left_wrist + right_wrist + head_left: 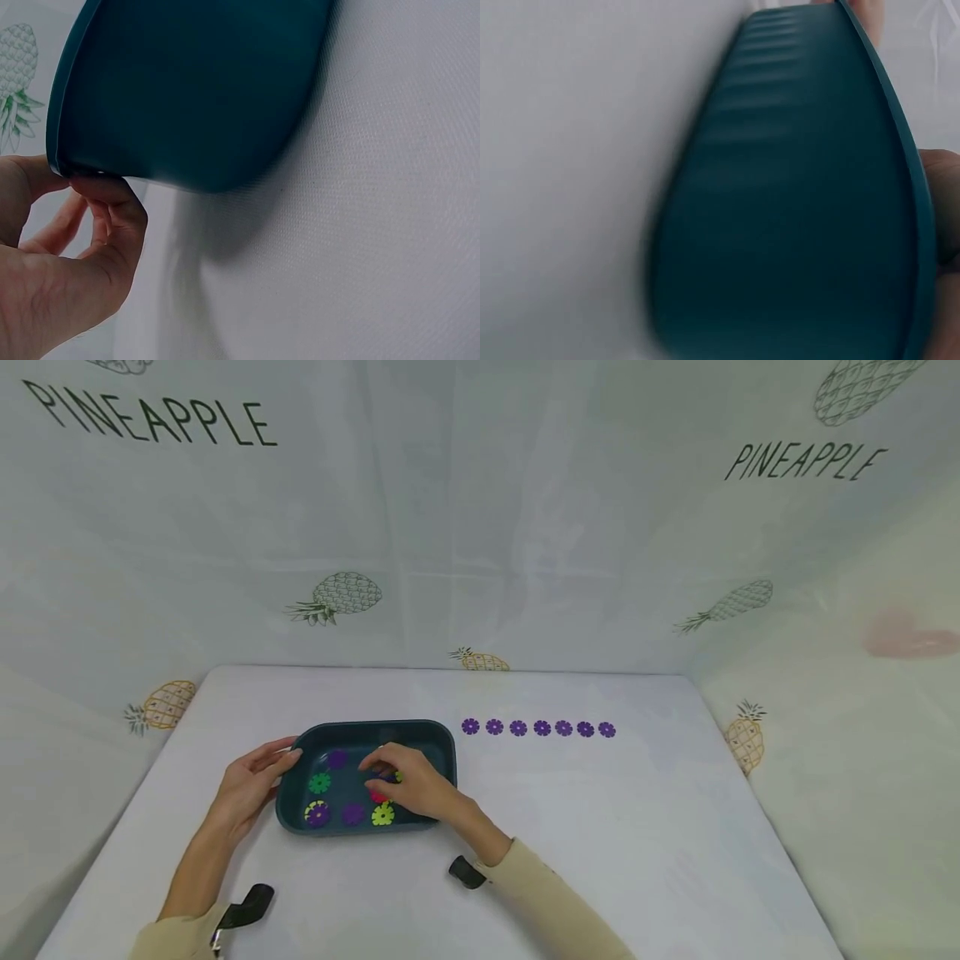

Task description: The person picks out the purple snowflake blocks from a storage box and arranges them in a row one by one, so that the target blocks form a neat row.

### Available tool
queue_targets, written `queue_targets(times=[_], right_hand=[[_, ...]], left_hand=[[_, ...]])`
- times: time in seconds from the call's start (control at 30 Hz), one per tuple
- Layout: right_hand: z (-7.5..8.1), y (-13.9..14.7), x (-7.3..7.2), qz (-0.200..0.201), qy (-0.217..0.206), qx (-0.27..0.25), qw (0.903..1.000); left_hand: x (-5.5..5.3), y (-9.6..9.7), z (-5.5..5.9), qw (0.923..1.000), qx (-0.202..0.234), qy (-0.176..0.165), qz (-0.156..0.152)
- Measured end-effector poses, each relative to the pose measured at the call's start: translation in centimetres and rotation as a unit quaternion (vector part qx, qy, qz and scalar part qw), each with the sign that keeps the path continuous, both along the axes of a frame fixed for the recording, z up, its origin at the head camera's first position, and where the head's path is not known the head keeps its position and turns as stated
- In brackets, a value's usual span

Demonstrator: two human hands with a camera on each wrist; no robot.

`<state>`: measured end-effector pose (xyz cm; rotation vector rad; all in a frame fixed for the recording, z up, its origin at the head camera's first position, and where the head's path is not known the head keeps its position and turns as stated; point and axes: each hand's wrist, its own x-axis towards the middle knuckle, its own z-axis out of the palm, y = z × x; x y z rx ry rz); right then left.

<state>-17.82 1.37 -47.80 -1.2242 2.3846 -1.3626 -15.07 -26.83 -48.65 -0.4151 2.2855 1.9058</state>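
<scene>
A dark teal tray [442, 735] lies on the white table and holds several flower-shaped discs. At its left end my left hand [251, 781] pinches the rim, thumb on top and fingers underneath; the left wrist view shows this grip [82, 247] at the tray's corner. My right hand [412, 781] reaches over the tray's right half, thumb and fingertips apart above the discs. Around it lie a yellow disc [382, 814], a purple disc [353, 814] and a pinkish-red disc [378, 797], partly hidden by the hand. Farther left are a green disc [319, 783] and another purple disc [337, 758].
To the right of the tray, a straight row of several purple flower-shaped discs [542, 727] runs along the back of the table [600, 827]. A pineapple-print curtain [480, 527] hangs behind it. Black wrist devices [251, 906] stick out at both sleeves.
</scene>
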Motion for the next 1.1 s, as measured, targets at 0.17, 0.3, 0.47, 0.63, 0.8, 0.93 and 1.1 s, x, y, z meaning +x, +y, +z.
queue_targets(times=[0.17, 0.3, 0.47, 0.63, 0.8, 0.93, 1.1], right_hand=[[-0.3, -0.6, 0.3, 0.029, -0.004, 0.045, 0.9986], [-0.6, -1.1, 0.3, 0.054, 0.000, 0.103, 0.9932], [-1.3, -1.8, 0.2, 0.092, -0.001, 0.132, 0.9869], [-1.7, -2.2, 0.0, 0.104, 0.017, 0.160, 0.9816], [-1.7, -2.2, -0.3, 0.088, 0.061, 0.195, 0.9749], [-1.6, -2.1, -0.3, 0.077, 0.073, 0.207, 0.9725], [-1.5, -2.0, -0.1, 0.059, 0.060, 0.214, 0.9731]], left_hand=[[-0.1, 0.1, 0.0, 1.0000, 0.003, 0.000, 0.001], [-0.2, 0.2, 0.0, 1.0000, 0.001, -0.003, 0.002], [0.0, 0.2, 0.2, 1.0000, -0.008, -0.005, 0.000], [0.1, 0.2, 0.2, 1.0000, -0.005, -0.006, -0.001], [0.0, 0.2, 0.0, 1.0000, -0.008, -0.003, -0.001], [0.0, 0.1, 0.0, 1.0000, -0.007, -0.005, 0.002], [0.0, 0.0, -0.1, 0.9999, -0.006, -0.010, 0.006]])
